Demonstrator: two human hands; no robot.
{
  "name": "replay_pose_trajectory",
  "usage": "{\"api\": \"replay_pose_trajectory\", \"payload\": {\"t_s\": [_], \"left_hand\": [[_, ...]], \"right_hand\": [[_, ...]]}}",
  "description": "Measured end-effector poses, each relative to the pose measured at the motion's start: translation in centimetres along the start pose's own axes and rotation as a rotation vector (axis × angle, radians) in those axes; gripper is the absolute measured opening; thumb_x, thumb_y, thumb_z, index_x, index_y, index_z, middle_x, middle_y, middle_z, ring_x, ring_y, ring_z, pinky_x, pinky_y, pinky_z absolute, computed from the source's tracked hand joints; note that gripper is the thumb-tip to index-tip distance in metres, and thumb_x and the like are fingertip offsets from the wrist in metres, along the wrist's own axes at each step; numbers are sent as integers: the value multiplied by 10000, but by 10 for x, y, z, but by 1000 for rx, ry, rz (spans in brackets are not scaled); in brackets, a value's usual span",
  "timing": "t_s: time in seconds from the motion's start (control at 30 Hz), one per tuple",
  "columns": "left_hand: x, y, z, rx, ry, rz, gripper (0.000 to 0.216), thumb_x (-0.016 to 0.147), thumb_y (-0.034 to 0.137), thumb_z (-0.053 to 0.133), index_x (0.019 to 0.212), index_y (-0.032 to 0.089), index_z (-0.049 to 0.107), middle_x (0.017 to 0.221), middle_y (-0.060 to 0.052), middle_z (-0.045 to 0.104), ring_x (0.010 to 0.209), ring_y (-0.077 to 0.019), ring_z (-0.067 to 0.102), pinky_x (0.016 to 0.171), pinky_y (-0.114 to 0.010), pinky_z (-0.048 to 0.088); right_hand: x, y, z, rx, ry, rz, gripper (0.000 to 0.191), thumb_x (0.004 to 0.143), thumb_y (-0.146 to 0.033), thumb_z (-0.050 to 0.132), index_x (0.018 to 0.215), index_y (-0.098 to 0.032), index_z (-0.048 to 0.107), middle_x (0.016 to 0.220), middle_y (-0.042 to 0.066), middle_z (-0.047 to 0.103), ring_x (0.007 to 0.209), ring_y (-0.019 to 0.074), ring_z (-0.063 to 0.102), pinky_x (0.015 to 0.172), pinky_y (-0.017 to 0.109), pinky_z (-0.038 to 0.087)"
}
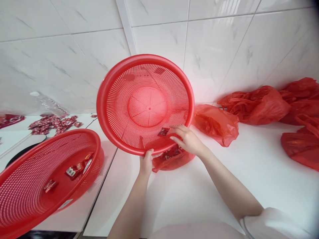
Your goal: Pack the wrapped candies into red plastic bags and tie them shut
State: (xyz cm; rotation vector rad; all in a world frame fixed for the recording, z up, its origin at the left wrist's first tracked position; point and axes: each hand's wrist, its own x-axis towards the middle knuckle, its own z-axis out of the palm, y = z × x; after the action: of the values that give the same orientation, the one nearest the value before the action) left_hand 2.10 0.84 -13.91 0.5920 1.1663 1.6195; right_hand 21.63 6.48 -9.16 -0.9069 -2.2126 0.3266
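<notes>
A round red plastic basket (149, 61) is tipped up on its side, its open mouth facing me. My left hand (147, 161) grips the near rim, thumb over the edge. Inside the basket, low on the right, lies a small dark red packet (163, 131). My right hand (185, 137) reaches over the rim next to that packet, fingers apart and curved, with nothing visible in them. Under the tilted basket sits a red plastic bag (174, 162) with several dark red packets in it.
Another red basket (97, 139) on the left holds several small packets (71, 171). Behind it are a pile of red packets (56, 123) and a clear plastic bottle (51, 105). Red plastic bags (259, 103) lie along the tiled wall to the right on the white table (251, 159).
</notes>
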Motion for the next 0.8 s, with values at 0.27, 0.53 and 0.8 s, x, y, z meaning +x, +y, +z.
{"api": "replay_pose_trajectory", "payload": {"t_s": [0.27, 0.53, 0.8], "left_hand": [[-5, -10, -2, 21, -134, -81, 537, 651, 238, 672, 1173, 158, 570, 989, -82, 693, 895, -280, 682, 686, -397, 594], [9, 7, -3, -75, 95, 49, 444, 606, 200, 623, 1047, 225, 578, 990, -33, 636, 837, -210, 644, 638, -356, 588], [10, 15, -9, -55, 38, 54, 283, 626, 282, 632, 887, 181, 587, 872, -56, 646, 835, -221, 640, 642, -333, 554]], "right_hand": [[-4, 1, 12, 17, -217, 33, 253, 890, -242, 567, 1131, -217, 638, 1091, 79, 681, 997, 218, 631, 866, 395, 505], [-2, 2, -22, 259, -103, 161, 255, 955, -304, 448, 1039, -232, 678, 950, 21, 728, 822, 163, 677, 774, 297, 512], [-1, 12, -12, 509, -25, 550, 365, 875, -522, 538, 1011, -199, 642, 935, 74, 726, 803, 215, 694, 735, 365, 555]]}}
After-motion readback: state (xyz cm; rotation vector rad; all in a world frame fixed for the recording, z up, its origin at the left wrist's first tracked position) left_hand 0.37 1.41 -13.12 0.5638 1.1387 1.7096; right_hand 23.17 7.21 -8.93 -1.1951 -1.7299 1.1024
